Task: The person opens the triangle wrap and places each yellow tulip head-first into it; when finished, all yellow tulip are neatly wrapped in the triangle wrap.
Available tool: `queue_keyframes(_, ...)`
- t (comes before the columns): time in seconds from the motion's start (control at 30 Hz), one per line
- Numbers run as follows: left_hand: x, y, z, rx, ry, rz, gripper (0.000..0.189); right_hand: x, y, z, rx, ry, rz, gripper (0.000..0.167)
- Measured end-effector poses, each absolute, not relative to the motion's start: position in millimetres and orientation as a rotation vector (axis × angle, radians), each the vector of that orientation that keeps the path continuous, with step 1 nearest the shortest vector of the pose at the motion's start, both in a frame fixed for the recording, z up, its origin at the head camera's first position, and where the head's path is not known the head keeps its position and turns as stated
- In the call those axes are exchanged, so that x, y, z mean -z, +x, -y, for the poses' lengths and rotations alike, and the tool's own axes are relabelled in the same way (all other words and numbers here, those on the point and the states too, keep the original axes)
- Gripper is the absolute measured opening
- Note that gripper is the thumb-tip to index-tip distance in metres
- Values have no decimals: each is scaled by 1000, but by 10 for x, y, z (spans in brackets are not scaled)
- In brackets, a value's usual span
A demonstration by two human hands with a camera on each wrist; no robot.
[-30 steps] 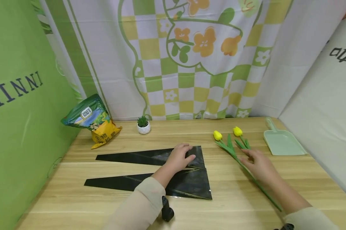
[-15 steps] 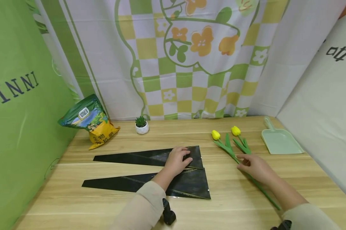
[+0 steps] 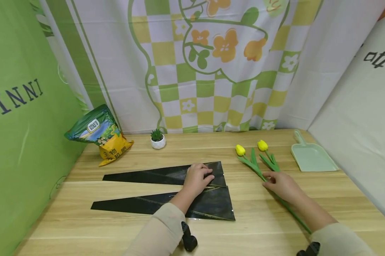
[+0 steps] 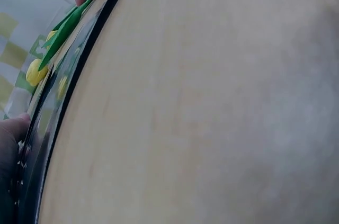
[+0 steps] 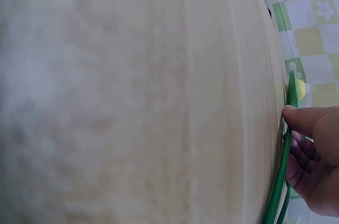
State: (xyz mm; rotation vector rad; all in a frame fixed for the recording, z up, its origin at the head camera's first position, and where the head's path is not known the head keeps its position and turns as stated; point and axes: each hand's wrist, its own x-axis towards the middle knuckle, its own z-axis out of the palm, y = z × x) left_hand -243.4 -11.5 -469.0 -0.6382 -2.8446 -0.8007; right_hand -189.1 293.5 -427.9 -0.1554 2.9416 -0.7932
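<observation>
Two yellow, cup-shaped tulips (image 3: 240,150) with thin green leaves lay on the right part of the pale, wood-grained table (image 3: 250,227), and they looked to us like make-believe flowers. Our bare right hand (image 3: 283,185) pinched the long, round, green stem (image 5: 278,184) of the left one, close to where its leaves began, with the thumb on one side and the curled fingers on the other. We could not tell if the second stem was caught there too, because our hand hid part of it. We thought the flower would be light, with a stem that bent a little and sprang back. That seemed a good place to hold, since squeezing the yellow top could squash it, and holding the far end could let it droop. Our bare left hand (image 3: 195,177) rested on the upper of two long, black, shiny, wedge-shaped sheets (image 3: 141,176), near the wide end, with its thumb apart from its gently bent fingers. The sheets looked thin, floppy and slippery, so we judged that a soft press would stop them sliding, and that a wide edge would be the easiest part to lift without a crease.
</observation>
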Motion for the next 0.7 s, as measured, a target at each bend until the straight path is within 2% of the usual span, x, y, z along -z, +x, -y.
queue_keyframes(0.23,4671,-2419,102,785,-617,2838,22,4270,-1888,-2932,794,-124,-2923,42)
queue_keyframes(0.53,4703,-2452,95,756,-600,2870,21,4280,-1897,-2927,797,-97,-2908,41)
queue_keyframes(0.7,4704,-2453,102,891,-583,2828,19,4265,-1899,-2925,789,-101,-2919,38)
